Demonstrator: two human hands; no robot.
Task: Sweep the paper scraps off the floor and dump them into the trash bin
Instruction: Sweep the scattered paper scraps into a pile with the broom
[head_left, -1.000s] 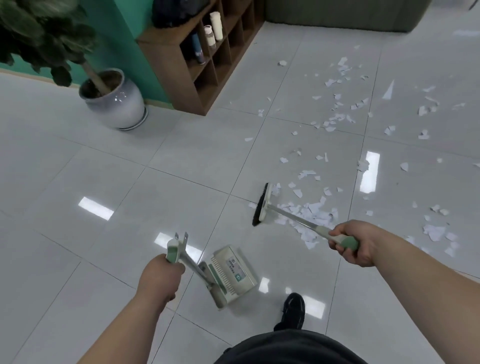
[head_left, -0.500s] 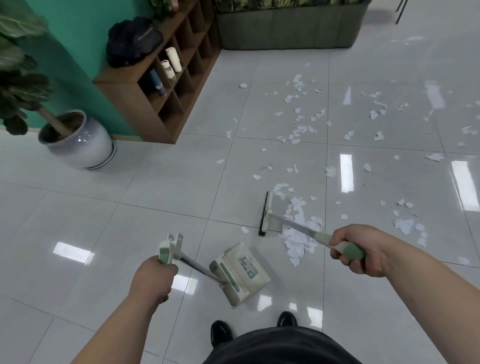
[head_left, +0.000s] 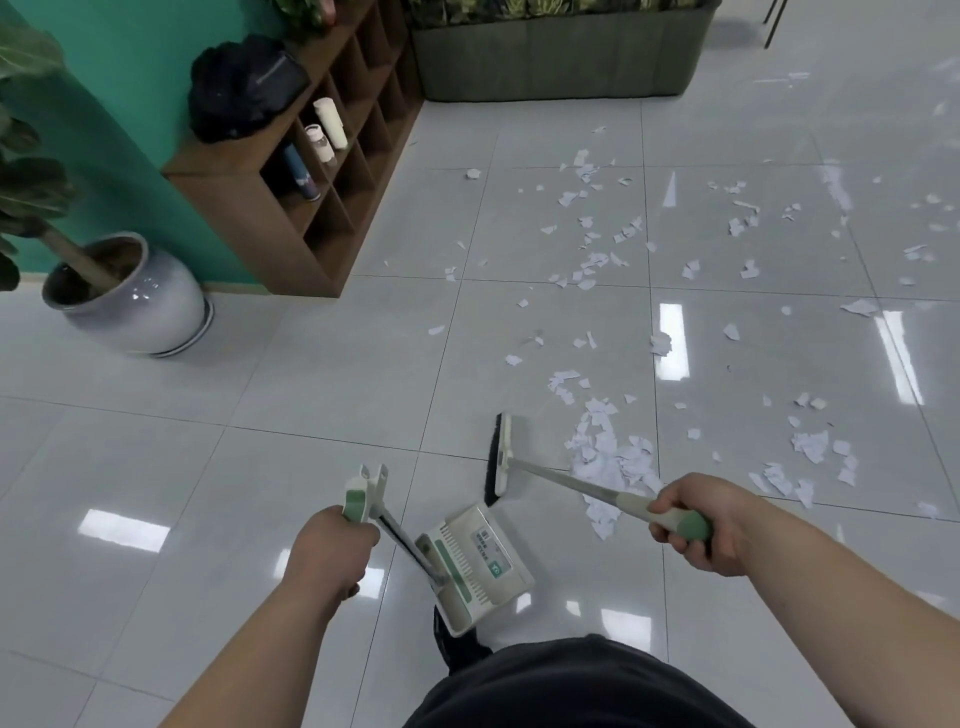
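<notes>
Gripping the green end of the broom, the right hand has its fingers curled fully round the handle, thumb on top. From those fingers the handle slopes forward and to the left, down to the broom's pale head with dark bristles, which rests on the tiled floor.

The left hand holds the long handle of the dustpan, its fingers wrapped round the green-and-cream grip; the forked top of that grip sticks up just beyond them. The pan sits low, to the right of the left fingers, between the two hands. The broom head is just ahead of it, and I cannot tell whether the two touch.

The paper scraps lie thickest in a heap just ahead of the right fingers, to the right of the broom head and partly under the handle. Many more are scattered well ahead and to the right of both hands, across several tiles.

Ahead and to the left of the left fingers, a wooden shelf unit stands against a green wall, with bottles in its cubbies and a black bag on top. A round grey plant pot sits farther left. A dark planter stands far ahead. A dark shoe shows at the pan's near edge.
</notes>
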